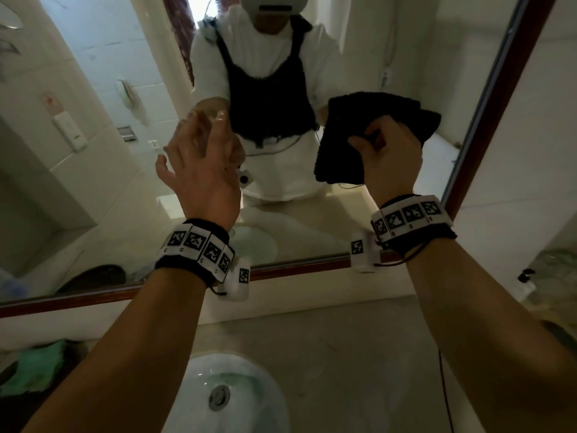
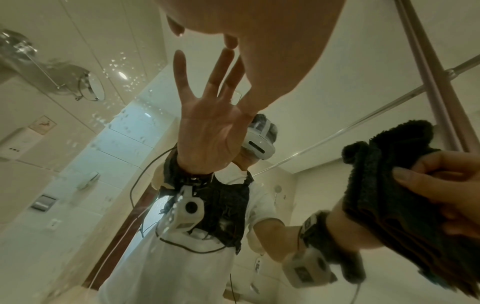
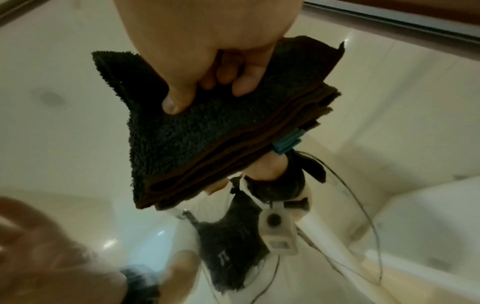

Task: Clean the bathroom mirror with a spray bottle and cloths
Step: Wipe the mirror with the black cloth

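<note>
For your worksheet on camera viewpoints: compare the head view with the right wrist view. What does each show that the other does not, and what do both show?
Only the head view shows the sink basin with its drain, a green cloth on the counter at the left, the mirror's wooden frame along the bottom, and both marker wristbands.

Only the right wrist view shows the teal tag at the dark cloth's edge and its stacked folded layers.

Both show the right hand gripping the dark cloth before the mirror glass.
</note>
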The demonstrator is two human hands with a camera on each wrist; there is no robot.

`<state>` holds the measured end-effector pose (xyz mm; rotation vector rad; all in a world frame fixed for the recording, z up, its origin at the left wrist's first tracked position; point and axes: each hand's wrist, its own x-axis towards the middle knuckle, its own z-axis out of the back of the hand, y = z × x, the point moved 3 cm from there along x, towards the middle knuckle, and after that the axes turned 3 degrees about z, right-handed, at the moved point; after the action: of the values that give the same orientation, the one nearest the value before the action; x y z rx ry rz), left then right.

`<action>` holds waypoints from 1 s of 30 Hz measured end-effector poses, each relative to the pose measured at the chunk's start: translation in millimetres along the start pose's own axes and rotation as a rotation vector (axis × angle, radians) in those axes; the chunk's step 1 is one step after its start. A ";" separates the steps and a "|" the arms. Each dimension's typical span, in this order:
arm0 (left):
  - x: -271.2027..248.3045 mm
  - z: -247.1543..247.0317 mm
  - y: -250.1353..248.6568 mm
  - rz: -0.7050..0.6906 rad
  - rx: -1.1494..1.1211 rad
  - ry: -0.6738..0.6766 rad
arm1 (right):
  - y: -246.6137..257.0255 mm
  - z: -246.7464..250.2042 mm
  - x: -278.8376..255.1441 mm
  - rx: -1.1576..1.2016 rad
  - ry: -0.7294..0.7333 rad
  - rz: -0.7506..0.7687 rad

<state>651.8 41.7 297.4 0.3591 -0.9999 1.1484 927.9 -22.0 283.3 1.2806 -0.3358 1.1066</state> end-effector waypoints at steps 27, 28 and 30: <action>6.9 13.0 3.1 0.003 0.014 0.077 | 73.0 -38.2 -2.2 -0.130 0.130 0.408; 7.8 15.4 2.9 0.000 0.019 0.081 | 62.0 -28.8 1.8 -0.144 0.116 0.380; 9.7 19.8 -0.5 0.008 0.015 0.082 | 46.8 -9.9 12.6 -0.158 0.107 0.330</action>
<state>643.5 33.5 316.1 0.3180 -0.9223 1.1695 893.0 -12.5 317.0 1.0438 -0.5564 1.3925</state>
